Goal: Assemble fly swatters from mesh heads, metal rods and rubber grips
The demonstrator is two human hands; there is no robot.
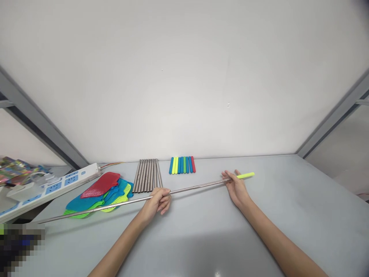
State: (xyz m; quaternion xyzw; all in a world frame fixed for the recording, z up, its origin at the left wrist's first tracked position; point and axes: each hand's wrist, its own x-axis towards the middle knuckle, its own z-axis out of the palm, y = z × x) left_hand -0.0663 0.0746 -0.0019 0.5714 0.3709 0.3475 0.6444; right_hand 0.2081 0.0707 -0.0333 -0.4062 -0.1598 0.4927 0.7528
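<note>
A long, extended telescopic metal rod [196, 187] slants across the table, lower at the left, with a yellow grip sleeve [246, 175] on its right end. My left hand [157, 200] is closed around the rod near its middle. Beside the sleeve, my right hand [235, 186] holds the rod between thumb and fingers, some fingers stretched out. The rod passes above a pile of plastic fly swatter heads, with a red head [100, 184] on top and a blue head [82, 203] below it. The rod's far left end is lost near a blurred patch.
Several short metal rods [145, 176] lie in a row behind my left hand. To their right is a row of coloured sleeves, including a green sleeve [185, 165] and a red sleeve [193, 164]. A white power strip [86, 172] runs along the left edge; a wall [190, 96] stands behind.
</note>
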